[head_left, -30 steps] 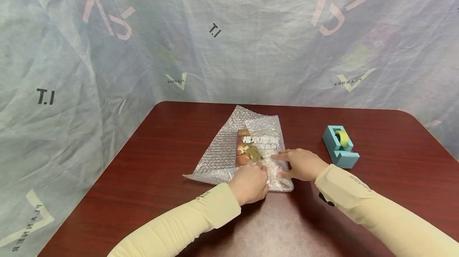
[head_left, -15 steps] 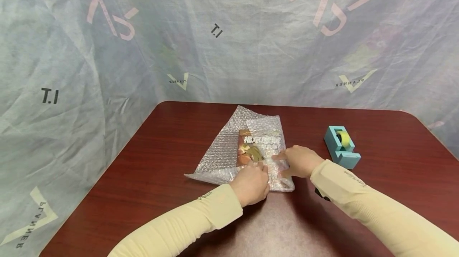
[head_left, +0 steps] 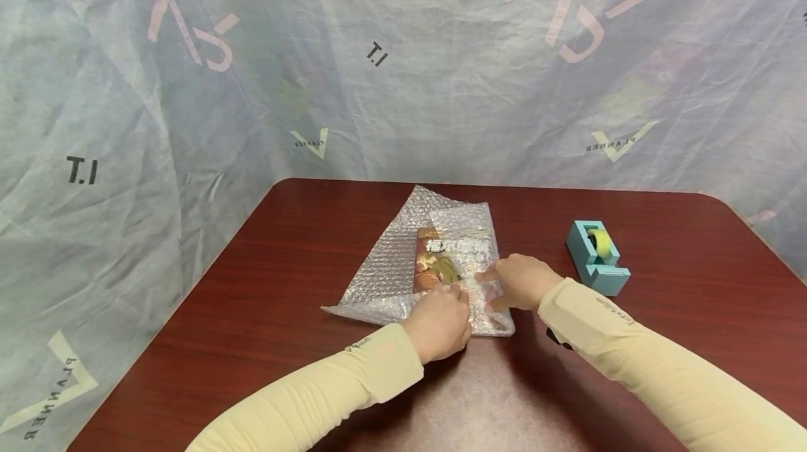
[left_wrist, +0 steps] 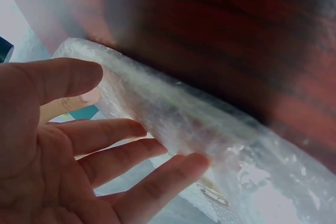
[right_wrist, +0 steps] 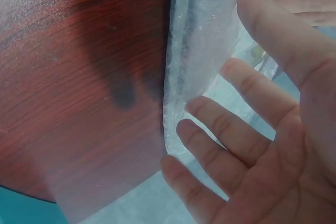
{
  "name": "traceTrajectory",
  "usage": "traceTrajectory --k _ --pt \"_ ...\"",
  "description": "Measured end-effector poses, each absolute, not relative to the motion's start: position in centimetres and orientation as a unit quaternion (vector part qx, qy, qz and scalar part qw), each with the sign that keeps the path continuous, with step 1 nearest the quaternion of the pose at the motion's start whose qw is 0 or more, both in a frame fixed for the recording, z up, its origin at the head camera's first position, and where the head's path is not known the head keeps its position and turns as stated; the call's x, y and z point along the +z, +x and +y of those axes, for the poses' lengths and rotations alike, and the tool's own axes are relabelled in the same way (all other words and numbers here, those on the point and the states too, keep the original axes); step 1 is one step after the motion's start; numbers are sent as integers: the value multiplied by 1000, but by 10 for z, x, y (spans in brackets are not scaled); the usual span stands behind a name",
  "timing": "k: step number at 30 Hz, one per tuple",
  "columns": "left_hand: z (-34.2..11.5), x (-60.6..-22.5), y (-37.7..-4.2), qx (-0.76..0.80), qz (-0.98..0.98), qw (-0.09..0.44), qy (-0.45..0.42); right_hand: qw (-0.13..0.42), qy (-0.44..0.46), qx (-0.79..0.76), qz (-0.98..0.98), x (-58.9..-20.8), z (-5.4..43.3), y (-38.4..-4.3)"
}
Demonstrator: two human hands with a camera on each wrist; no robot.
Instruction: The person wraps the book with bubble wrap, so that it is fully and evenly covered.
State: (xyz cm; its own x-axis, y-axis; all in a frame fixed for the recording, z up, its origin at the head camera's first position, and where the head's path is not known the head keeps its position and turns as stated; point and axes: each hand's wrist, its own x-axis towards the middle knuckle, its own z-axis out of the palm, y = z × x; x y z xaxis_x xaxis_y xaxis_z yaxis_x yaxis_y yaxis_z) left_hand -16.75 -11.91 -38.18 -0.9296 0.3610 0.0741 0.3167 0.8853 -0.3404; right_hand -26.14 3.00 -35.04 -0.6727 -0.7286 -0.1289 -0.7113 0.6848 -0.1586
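A book (head_left: pixel 429 266) with a brown, illustrated cover lies on a sheet of bubble wrap (head_left: pixel 378 270) in the head view. The wrap's right side is folded over part of the cover, and its near edge is folded up too. My left hand (head_left: pixel 438 322) rests on the near fold, and the left wrist view shows its fingers (left_wrist: pixel 157 182) extended against the plastic. On the right side, my right hand (head_left: pixel 523 282) touches the folded wrap with spread fingers. The right wrist view has those fingertips (right_wrist: pixel 186 127) along the wrapped edge.
A light-blue tape dispenser (head_left: pixel 599 259) with a yellow roll stands on the dark red table (head_left: pixel 271 263), right of the wrap. Behind the table hangs a pale printed cloth (head_left: pixel 403 108), which also covers the left side.
My right wrist and forearm have shifted slightly to the left, with the fingers staying on the wrap. The left hand, book and bubble wrap hold their places.
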Motion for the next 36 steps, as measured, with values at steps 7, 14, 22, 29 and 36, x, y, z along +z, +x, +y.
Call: traceTrajectory --k 7,14,22,29,36 --pt "-123 -378 -172 145 -972 46 -177 93 -393 -45 914 -350 29 -261" --pt "-129 -364 -190 82 -982 -19 -169 86 -406 -56 908 -351 31 -259" --pt "-134 -354 -214 9 -991 -38 -130 85 -405 -59 908 -354 33 -259" --pt "-141 -351 -239 -31 -995 3 -90 78 -404 -47 910 -354 35 -260" --pt "-165 -356 -267 -56 -996 64 -39 71 -404 -38 911 -354 31 -257"
